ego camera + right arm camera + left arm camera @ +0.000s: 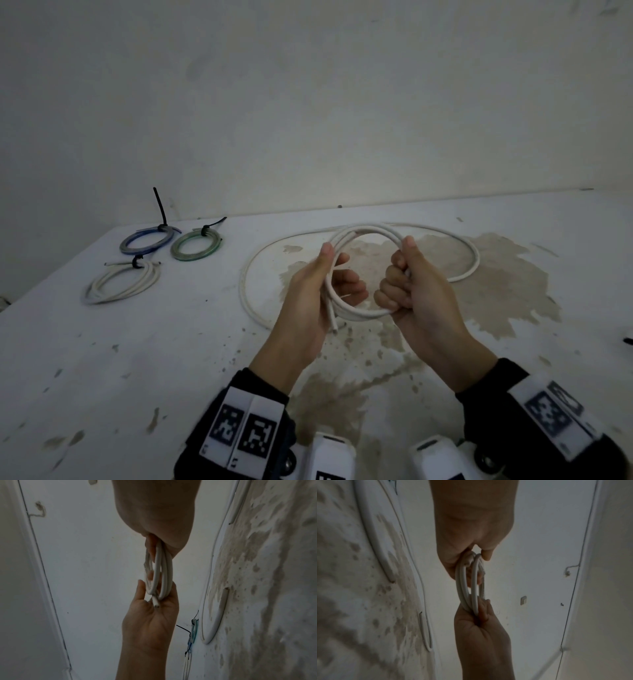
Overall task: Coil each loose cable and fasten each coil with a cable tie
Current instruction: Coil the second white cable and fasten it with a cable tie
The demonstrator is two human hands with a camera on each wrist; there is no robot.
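Note:
A white cable (363, 232) is wound into a small coil of a few turns, held upright above the table between both hands. My left hand (322, 277) grips the coil's left side, thumb up, and the cut cable end (333, 325) pokes out below the palm. My right hand (400, 270) is a fist around the coil's right side. The cable's loose remainder (474, 260) lies in a wide loop on the table. In the left wrist view the coil (475, 588) spans from the left hand (471, 536) to the right hand (481, 628). In the right wrist view the coil (162, 573) and its end (156, 603) sit in the left palm (150, 618).
Three coils tied with black cable ties lie at the table's back left: blue (145, 241), green (195, 245) and white (123, 281). The white table (137, 359) is stained brown under the hands. A wall stands right behind it. A small dark object (628, 341) shows at the right edge.

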